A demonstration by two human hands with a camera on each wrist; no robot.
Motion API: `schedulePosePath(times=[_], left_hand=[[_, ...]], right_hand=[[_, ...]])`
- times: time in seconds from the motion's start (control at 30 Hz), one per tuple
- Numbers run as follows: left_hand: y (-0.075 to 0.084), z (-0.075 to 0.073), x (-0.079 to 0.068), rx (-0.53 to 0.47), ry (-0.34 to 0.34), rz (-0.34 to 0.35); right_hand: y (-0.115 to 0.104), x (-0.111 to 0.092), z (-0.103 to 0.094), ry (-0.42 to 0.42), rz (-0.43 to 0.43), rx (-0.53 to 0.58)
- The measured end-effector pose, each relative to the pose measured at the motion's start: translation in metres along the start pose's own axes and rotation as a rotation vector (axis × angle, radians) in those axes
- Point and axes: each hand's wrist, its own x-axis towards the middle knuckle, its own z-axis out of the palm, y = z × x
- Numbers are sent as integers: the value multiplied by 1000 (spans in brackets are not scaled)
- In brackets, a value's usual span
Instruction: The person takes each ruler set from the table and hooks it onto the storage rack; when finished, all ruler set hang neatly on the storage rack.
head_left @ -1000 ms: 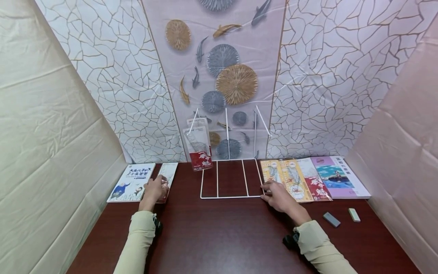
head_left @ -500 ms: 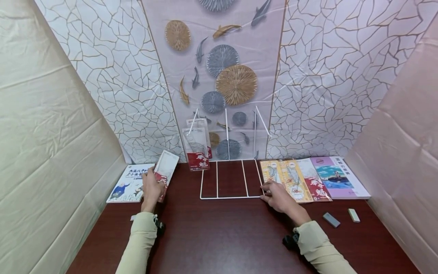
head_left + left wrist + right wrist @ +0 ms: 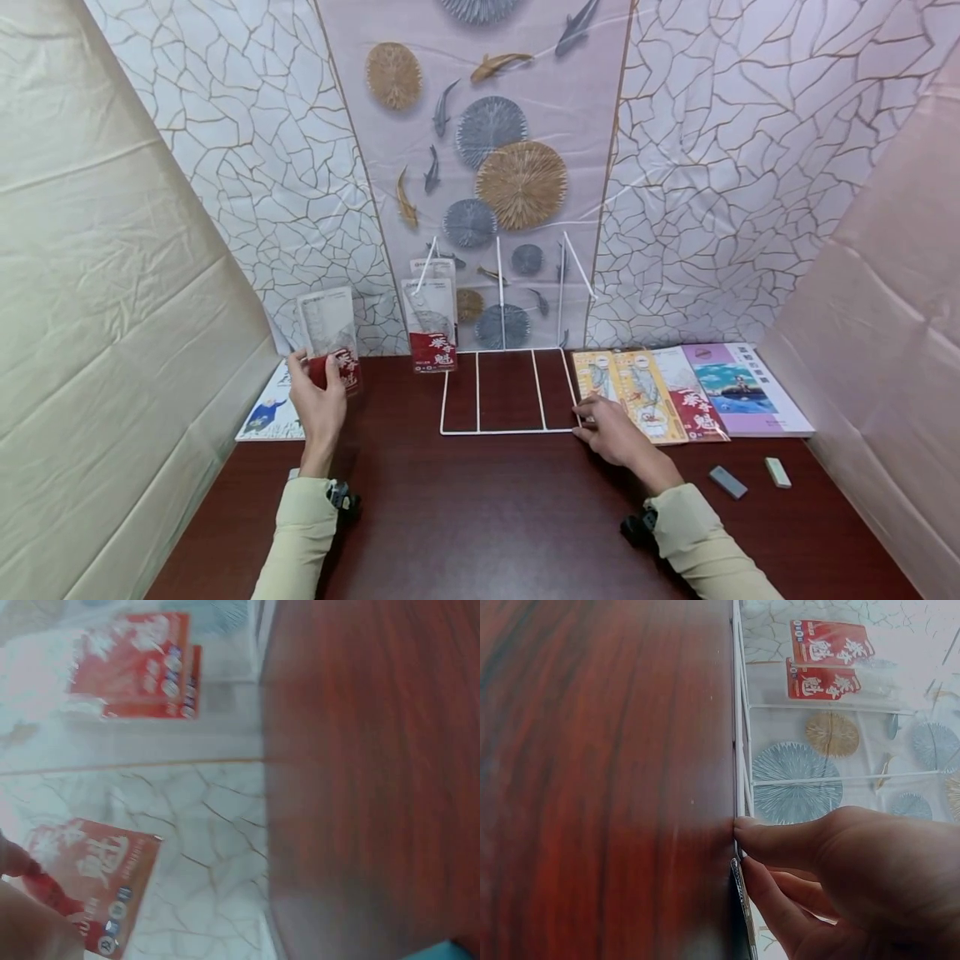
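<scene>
My left hand (image 3: 321,400) pinches a flat hang-tab packet (image 3: 328,321), pale and see-through above and red with white characters below. The packet stands upright over the left side of the table; in the left wrist view its red part (image 3: 112,862) shows between thumb and fingers. To its right, similar packets (image 3: 432,325) hang from the left prong of a white wire display rack (image 3: 510,432). My right hand (image 3: 611,429) pinches the right edge of that rack's base, thumb and fingers at the wire in the right wrist view.
Yellow packets (image 3: 647,396), a red-and-white packet (image 3: 693,396) and a purple-edged book (image 3: 738,387) lie right of the rack. A book (image 3: 272,410) lies partly behind my left hand. A grey block (image 3: 727,482) and a pale green block (image 3: 777,472) are at the right front.
My left hand has lifted the packet off the table at the left and turned it upright, its face toward me. The hanging packets have swung slightly and settled. My right hand stays on the rack.
</scene>
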Motion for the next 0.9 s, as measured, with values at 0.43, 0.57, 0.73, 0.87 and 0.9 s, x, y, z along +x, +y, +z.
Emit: schedulePosePath(times=[0.43,0.57,0.73,0.87,0.9], left_hand=[[66,20,-48,-462,-288,120],[88,29,-67,-431,-402,144],[106,45,-87,-407,-518,201],[114,61,-98,-417,-568,229],[116,64,-101,-422,-578,236]], right_hand=[[1,1,0,6,-8,-4],[2,1,0,-2,2,5],[3,1,0,-11,11,6],[3,1,0,-5,5,8],[3,1,0,-4,3,7]])
